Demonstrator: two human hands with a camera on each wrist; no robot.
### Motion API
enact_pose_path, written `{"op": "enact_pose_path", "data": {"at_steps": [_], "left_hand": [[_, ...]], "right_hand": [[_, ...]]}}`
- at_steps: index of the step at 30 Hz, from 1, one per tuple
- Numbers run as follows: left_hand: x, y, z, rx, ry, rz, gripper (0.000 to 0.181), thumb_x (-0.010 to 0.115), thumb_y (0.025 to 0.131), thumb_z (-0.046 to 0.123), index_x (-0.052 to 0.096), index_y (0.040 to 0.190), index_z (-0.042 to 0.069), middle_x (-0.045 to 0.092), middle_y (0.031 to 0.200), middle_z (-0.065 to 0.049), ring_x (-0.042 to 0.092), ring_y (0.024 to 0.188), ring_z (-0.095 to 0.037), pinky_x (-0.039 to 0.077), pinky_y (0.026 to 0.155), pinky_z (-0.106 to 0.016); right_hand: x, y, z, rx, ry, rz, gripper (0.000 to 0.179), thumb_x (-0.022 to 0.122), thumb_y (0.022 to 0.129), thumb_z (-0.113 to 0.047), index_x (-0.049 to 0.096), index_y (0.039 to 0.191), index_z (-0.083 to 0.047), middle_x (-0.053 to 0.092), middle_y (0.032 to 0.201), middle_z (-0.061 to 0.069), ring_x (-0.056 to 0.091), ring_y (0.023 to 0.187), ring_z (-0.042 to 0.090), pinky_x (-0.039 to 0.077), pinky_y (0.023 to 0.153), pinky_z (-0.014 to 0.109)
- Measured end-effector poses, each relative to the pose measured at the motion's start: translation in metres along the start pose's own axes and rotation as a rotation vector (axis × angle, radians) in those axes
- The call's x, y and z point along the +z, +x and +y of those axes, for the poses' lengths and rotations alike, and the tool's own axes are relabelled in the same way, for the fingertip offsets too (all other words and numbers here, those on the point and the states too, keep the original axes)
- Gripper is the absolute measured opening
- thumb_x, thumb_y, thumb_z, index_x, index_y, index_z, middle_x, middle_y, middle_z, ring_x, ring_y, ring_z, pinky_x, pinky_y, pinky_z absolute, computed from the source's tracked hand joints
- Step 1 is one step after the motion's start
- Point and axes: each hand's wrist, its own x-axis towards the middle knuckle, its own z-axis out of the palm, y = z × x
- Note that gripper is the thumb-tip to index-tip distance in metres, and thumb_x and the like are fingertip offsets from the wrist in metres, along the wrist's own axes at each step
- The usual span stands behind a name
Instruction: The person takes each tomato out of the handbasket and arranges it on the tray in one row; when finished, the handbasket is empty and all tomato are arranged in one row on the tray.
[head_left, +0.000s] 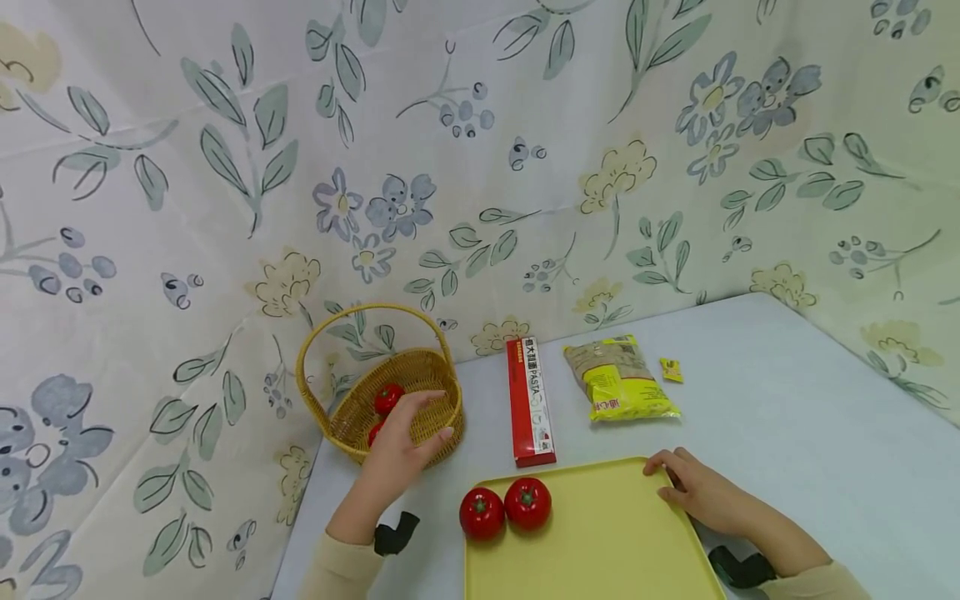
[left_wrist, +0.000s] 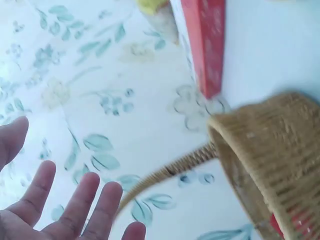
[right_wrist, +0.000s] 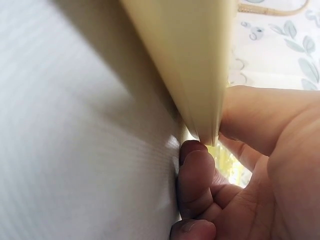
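Note:
My left hand (head_left: pixel 397 450) hovers over the near side of a wicker basket (head_left: pixel 423 367), fingers spread and nothing held. Inside the basket lie two red tomatoes, one (head_left: pixel 387 398) in plain sight and the other (head_left: pixel 374 432) partly hidden by the hand. In the left wrist view the fingers (left_wrist: pixel 82 197) are apart, beside the basket handle (left_wrist: pixel 175 167). My right hand (head_left: pixel 701 492) grips the far right corner of a yellow tray (head_left: pixel 600 542), thumb on its upper side and fingers curled at the edge. Two more tomatoes (head_left: pixel 482 513) (head_left: pixel 528 502) sit together at the tray's far left.
A red and white pasta box (head_left: pixel 529 400) lies behind the tray, right of the basket. Farther right are a yellow bag (head_left: pixel 622 379) and a small yellow packet (head_left: pixel 671 370). A floral cloth (head_left: pixel 480 167) hangs behind the white table (head_left: pixel 810 400).

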Motion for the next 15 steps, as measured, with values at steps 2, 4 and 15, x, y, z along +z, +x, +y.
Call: {"op": "enact_pose_path", "data": {"at_steps": [2,4,15], "left_hand": [[-0.004,0.005,-0.013,-0.025,0.022,0.013,0.058,0.082,0.093,0.015,0.057,0.145,0.013,0.055,0.145,-0.008,0.051,0.138,-0.034,0.041,0.114,-0.058],[-0.006,0.009,-0.027,-0.049,0.048,0.013,0.058,0.082,0.094,0.015,0.056,0.146,0.011,0.056,0.144,-0.010,0.052,0.136,-0.035,0.042,0.113,-0.058],[-0.015,0.024,-0.083,-0.244,0.214,0.044,0.050,0.080,0.095,0.020,0.062,0.140,0.008,0.057,0.142,-0.023,0.055,0.129,-0.044,0.046,0.104,-0.063]], "right_hand": [[0.000,0.000,0.000,0.001,-0.003,-0.001,0.022,0.064,0.105,-0.011,0.056,0.125,-0.007,0.042,0.098,0.004,0.039,0.080,0.008,0.037,0.064,0.029],[0.000,0.000,0.001,0.001,-0.004,-0.003,0.022,0.064,0.105,-0.011,0.056,0.125,-0.007,0.042,0.098,0.004,0.039,0.079,0.008,0.037,0.064,0.029],[0.000,0.001,0.002,-0.006,0.007,-0.006,0.021,0.063,0.106,-0.013,0.056,0.125,-0.007,0.042,0.098,0.005,0.039,0.079,0.008,0.036,0.064,0.030]]}}
